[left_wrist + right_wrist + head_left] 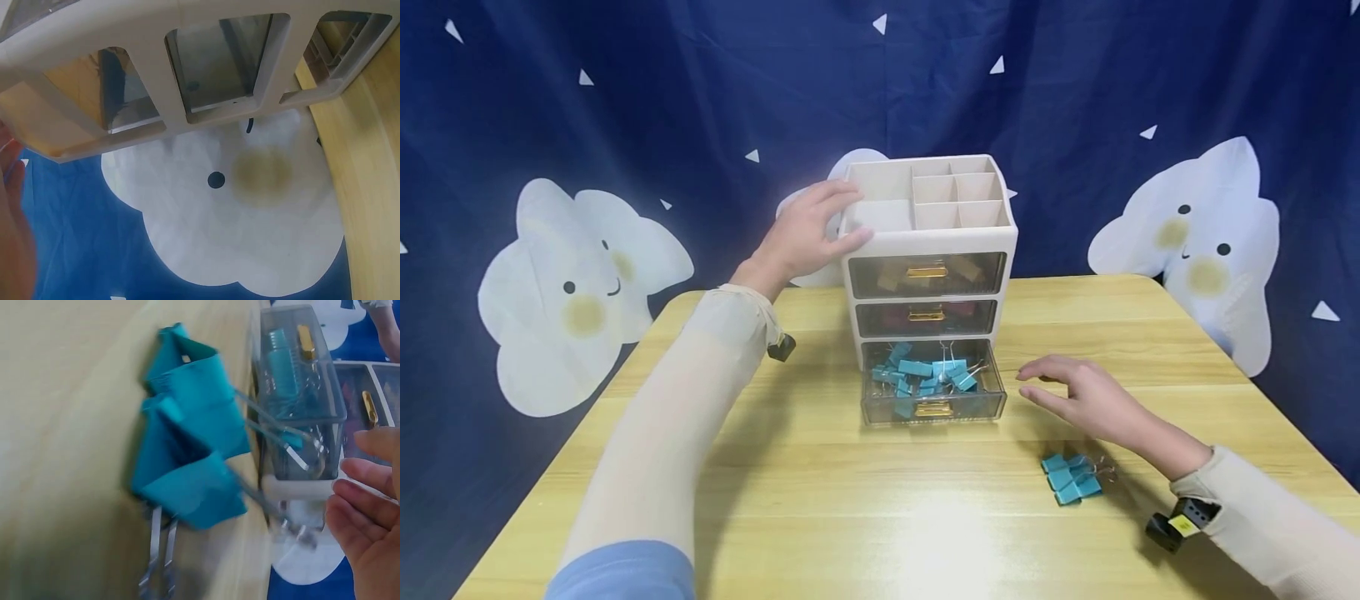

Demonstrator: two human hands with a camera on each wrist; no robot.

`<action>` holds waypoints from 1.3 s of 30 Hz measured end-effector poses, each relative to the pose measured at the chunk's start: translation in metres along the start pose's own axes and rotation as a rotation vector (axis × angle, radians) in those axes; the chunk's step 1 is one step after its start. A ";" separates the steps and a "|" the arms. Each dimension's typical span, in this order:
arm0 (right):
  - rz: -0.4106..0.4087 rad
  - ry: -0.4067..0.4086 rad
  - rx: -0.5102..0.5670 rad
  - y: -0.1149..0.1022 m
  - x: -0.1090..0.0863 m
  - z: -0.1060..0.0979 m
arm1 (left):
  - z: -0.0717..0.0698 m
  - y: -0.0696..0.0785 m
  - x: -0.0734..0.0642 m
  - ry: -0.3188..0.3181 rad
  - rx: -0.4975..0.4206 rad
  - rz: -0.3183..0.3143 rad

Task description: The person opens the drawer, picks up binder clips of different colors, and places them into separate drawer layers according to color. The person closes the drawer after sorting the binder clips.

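A white desktop drawer organizer [931, 242] stands upright at the table's far side. My left hand [808, 229] rests on its upper left corner, with the fingers over the side rim and the thumb along the front. The bottom drawer [933, 411] of smoky clear plastic is pulled out and holds several teal binder clips [915, 367]. Right of that drawer, my right hand [1093, 398] hovers with loosely bent fingers and nothing between them. Below this hand, more teal binder clips [1072, 481] lie on the table in a small cluster, their wire handles pointing different ways.
The organizer's two upper drawers [927, 276] are closed, with tan and reddish contents showing dimly. Its top has open compartments [958, 191]. The wooden table [820, 517] ends at the back before a blue curtain [715, 83] with cloud shapes.
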State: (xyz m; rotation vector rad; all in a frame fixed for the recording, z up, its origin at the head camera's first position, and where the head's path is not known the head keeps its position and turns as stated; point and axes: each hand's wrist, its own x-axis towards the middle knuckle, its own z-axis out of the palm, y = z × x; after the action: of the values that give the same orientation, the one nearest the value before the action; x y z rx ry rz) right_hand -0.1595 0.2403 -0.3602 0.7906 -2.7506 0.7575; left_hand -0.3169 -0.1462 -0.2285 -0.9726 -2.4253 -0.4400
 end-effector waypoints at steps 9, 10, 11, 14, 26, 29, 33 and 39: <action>0.045 -0.016 -0.016 0.007 -0.031 -0.011 | 0.006 -0.006 0.001 0.032 0.020 0.098; 0.051 -0.021 -0.016 0.008 -0.034 -0.013 | 0.006 -0.007 0.001 0.041 0.027 0.111; 0.058 -0.024 -0.018 0.009 -0.037 -0.014 | 0.007 -0.007 0.002 0.047 0.036 0.121; 0.086 -0.041 -0.021 0.013 -0.045 -0.017 | 0.006 -0.005 0.004 0.044 0.052 0.127; 0.053 -0.113 0.009 0.026 -0.070 -0.020 | 0.008 -0.004 0.003 -0.028 0.037 0.062; 0.052 -0.144 0.041 0.029 -0.074 -0.019 | 0.008 -0.003 0.001 -0.037 0.025 0.047; 0.006 -0.175 0.104 0.033 -0.080 -0.019 | 0.008 -0.002 0.001 -0.044 0.016 0.036; -0.091 -0.253 0.176 0.036 -0.085 -0.013 | 0.007 -0.001 0.001 -0.065 0.014 0.010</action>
State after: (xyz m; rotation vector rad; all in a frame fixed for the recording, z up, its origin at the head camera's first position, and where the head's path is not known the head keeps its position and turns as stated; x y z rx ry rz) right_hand -0.1066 0.3111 -0.3899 1.1102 -2.8688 0.9512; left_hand -0.3205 -0.1430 -0.2341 -1.0074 -2.4765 -0.3935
